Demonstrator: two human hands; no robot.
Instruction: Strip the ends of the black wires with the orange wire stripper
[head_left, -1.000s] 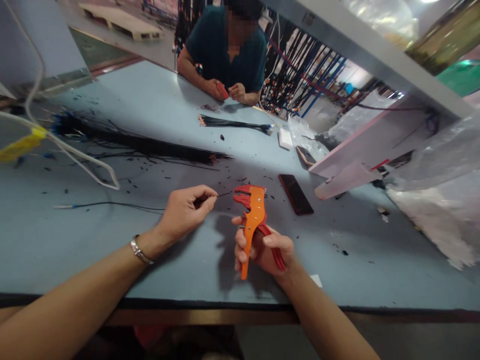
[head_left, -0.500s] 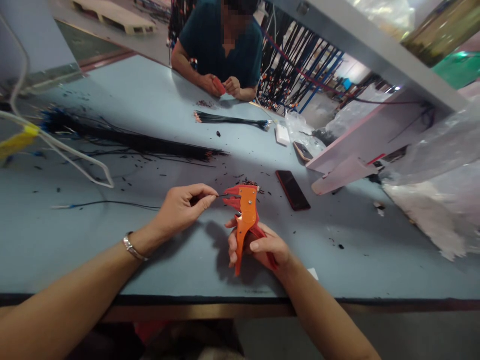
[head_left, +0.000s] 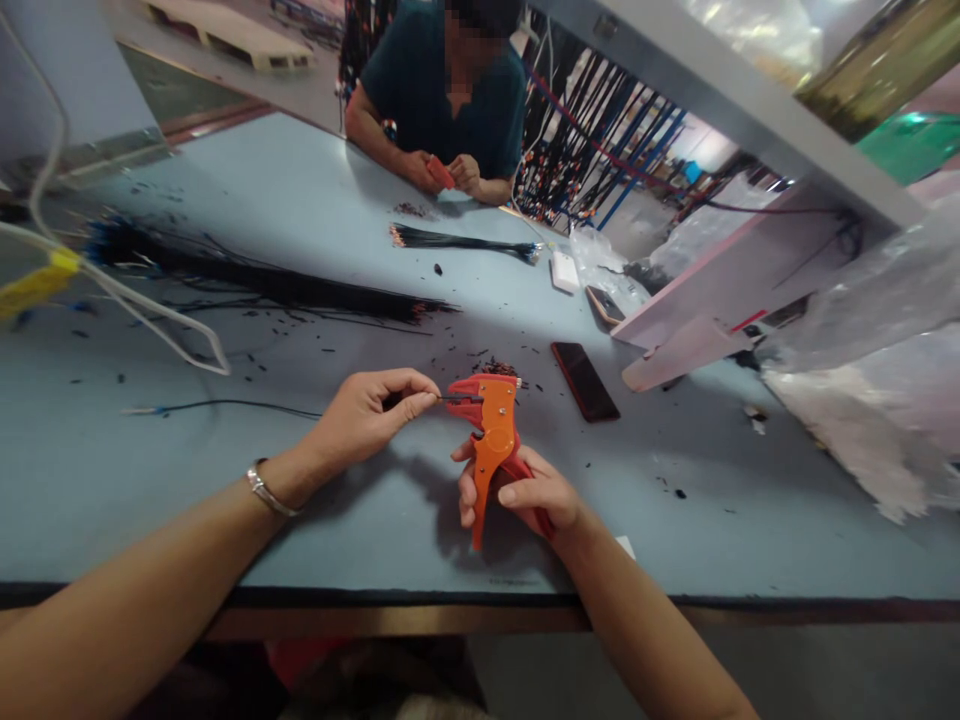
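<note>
Partly hidden: wire (head_left: pixel 247 404) | left hand (head_left: pixel 375 412): grip pinching it | right hand (head_left: pixel 529 492): grip round orange pliers (head_left: pixel 496 425)

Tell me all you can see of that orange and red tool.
The orange and red tool has an orange body with small round fasteners, red jaws and a red handle. It looks like metal. The right hand grips it, jaws pointing left, with the end of a black wire between them.

Room opening over flat blue-grey tabletop (head_left: pixel 757 550), front R; long black wire bundle (head_left: pixel 277 282) blocks far L, red-edged black phone (head_left: pixel 585 382) mid-R!
</note>
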